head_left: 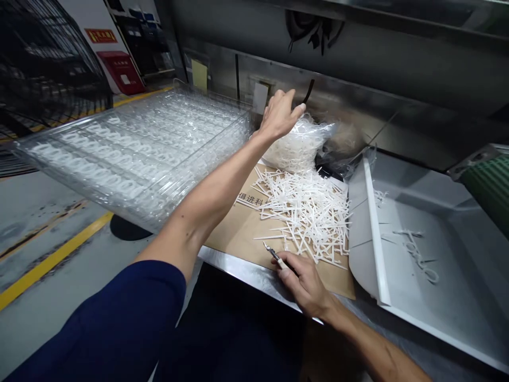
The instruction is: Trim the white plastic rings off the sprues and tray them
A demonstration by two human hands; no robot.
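- The right hand (304, 281) holds 1 slim hand tool (272, 253), fingers closed on its handle, tip towards the far left, just beside the near edge of the loose white pieces (306, 212).
- The left hand (280, 114) is over the far left part of the clear bag (296, 148); its thumb stands apart from the bent fingers. Whether it grips anything cannot be told.
- The loose pieces lie heaped on brown cardboard (234, 236) over the metal surface (242, 269), between the clear trays (119, 151) at left and the white bin (377, 228) at right.
- Handling, as judged: the pieces are light, thin and fairly stiff, prone to tangle or snap; best taken singly at mid-stem. The tool is light and rigid, best held well behind its tip. The bag is soft and slippery, best held by gathered film. The trays are light and flexible, best supported at opposite edges.
- Count: 2 hands, 1 tool, 1 bin, 1 bag of pieces. Loose pieces overlap too much to count, in heap and bin alike; stacked trays cannot be counted.
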